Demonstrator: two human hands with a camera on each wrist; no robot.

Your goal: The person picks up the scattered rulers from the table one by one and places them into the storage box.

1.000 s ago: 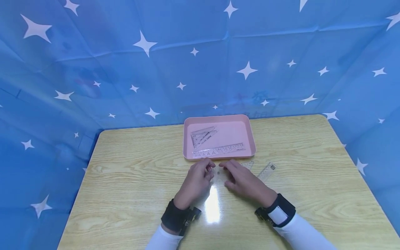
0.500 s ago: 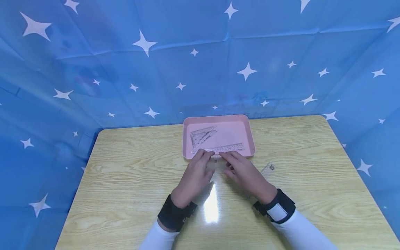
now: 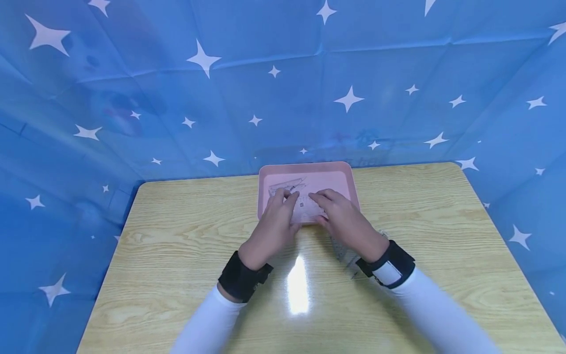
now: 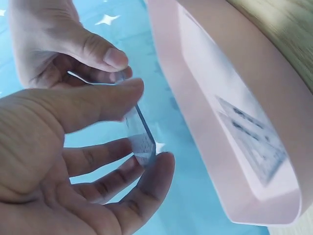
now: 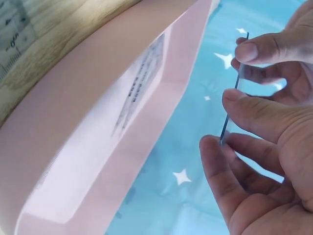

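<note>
Both hands hold one thin, clear plastic measuring piece [image 3: 302,201] with printed markings, upright over the pink tray [image 3: 353,189]. My left hand [image 3: 274,223] pinches its left side between thumb and fingers. On the other side my right hand [image 3: 347,221] pinches it likewise. The wrist views show the piece [image 4: 139,139] almost edge-on, so its full outline cannot be made out. In the tray lie clear set squares [image 3: 287,185], overlapping, at the back left. The clear ruler at the tray's front is mostly hidden by the hands.
More clear measuring pieces [image 3: 340,250] lie on the wooden table [image 3: 185,231], partly covered by the right hand and wrist. One with a printed scale [image 5: 14,36] shows beyond the tray in the right wrist view. A blue star-patterned cloth [image 3: 274,118] hangs behind.
Both hands have moved forward from in front of the tray to above it, carrying the clear piece. The set squares in the tray have stayed put.
</note>
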